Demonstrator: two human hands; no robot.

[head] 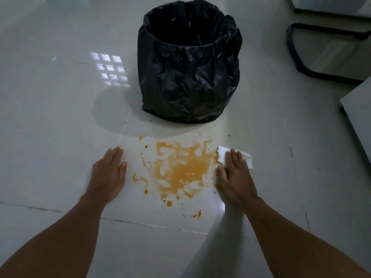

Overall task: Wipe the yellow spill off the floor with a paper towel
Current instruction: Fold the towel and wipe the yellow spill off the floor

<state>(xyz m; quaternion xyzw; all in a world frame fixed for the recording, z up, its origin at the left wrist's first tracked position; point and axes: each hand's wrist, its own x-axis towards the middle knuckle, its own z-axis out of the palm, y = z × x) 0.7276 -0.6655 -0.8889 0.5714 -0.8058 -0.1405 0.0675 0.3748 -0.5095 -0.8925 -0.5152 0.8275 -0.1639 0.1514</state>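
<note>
A yellow-orange spill (pixel 183 168) spreads over the white floor tile in front of me, with small drops around its edges. My right hand (pixel 235 175) lies flat on a white paper towel (pixel 246 157), pressing it to the floor at the spill's right edge. The towel shows beyond my fingers and is partly hidden under the palm. To the left of the spill my left hand (pixel 109 173) rests flat on the floor, fingers together, holding nothing.
A bin lined with a black bag (pixel 189 65) stands just beyond the spill. At the right are a black chair base (pixel 301 63) and the corner of grey furniture (pixel 357 109). A window's reflection (pixel 110 70) gleams on the tiles at left.
</note>
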